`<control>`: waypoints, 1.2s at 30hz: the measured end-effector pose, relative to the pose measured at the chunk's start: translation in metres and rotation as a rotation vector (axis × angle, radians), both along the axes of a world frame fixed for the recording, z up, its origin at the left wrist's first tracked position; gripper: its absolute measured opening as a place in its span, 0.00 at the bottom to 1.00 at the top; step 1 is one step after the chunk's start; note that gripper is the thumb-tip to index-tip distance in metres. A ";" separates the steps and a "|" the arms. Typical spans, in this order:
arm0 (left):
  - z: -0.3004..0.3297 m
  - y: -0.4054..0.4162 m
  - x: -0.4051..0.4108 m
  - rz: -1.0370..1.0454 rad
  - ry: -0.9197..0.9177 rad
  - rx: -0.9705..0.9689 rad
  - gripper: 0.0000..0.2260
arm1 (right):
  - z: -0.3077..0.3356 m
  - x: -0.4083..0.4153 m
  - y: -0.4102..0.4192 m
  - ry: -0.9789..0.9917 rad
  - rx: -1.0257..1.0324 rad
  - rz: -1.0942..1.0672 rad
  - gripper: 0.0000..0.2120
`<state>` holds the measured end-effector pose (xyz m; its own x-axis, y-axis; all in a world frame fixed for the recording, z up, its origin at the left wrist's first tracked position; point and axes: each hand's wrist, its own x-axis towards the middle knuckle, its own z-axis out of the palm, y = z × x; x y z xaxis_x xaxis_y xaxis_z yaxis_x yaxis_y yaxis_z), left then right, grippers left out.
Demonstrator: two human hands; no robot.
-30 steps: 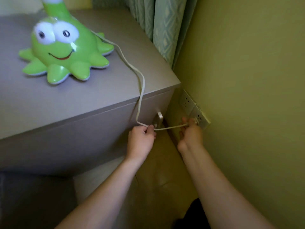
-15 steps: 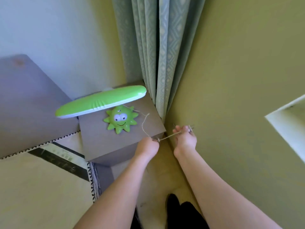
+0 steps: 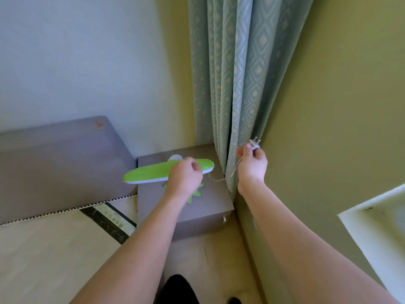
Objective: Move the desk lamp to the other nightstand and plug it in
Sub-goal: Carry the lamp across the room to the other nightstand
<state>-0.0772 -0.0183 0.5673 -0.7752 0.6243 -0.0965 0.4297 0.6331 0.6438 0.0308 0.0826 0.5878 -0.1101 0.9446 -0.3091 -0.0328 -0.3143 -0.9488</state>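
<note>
The green desk lamp [image 3: 149, 173] stands on the grey nightstand [image 3: 210, 207] in the corner, its long green head stretched out to the left. My left hand [image 3: 185, 178] is closed above the lamp's star-shaped base [image 3: 196, 194], which it mostly hides, and it pinches the thin white cord [image 3: 215, 179]. My right hand [image 3: 252, 163] is raised beside the curtain and grips the cord's plug [image 3: 254, 144], prongs pointing up. The cord sags between the two hands.
A pale blue patterned curtain [image 3: 232, 84] hangs behind the nightstand. A yellow-green wall [image 3: 339, 106] is on the right. A grey headboard [image 3: 61, 163] and the bed [image 3: 54, 249] lie to the left. A white ledge [image 3: 377, 227] juts in at lower right.
I have stood up and the view has pulled back. My right hand drew the plug from the wall socket and lifted it. My left hand rose with the cord over the lamp.
</note>
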 end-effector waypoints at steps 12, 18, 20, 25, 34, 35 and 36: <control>-0.053 0.071 -0.167 -0.064 -0.150 -0.545 0.18 | -0.033 -0.116 0.066 -0.640 0.187 0.437 0.12; -0.107 0.096 -0.195 -0.123 -0.364 -0.608 0.23 | -0.075 -0.148 0.076 -0.819 0.037 0.620 0.12; -0.121 0.102 -0.197 -0.117 -0.396 -0.606 0.22 | -0.087 -0.151 0.075 -0.848 -0.005 0.656 0.11; -0.133 0.108 -0.194 -0.192 -0.367 -0.653 0.14 | -0.099 -0.148 0.074 -0.856 -0.069 0.663 0.08; -0.121 0.047 -0.195 -0.047 -0.365 -0.562 0.16 | -0.086 -0.160 0.055 -0.872 0.042 0.732 0.07; -0.118 0.037 -0.195 -0.008 -0.385 -0.547 0.16 | -0.084 -0.163 0.049 -0.878 0.066 0.769 0.07; -0.116 0.031 -0.195 0.015 -0.393 -0.546 0.16 | -0.083 -0.166 0.044 -0.877 0.077 0.796 0.07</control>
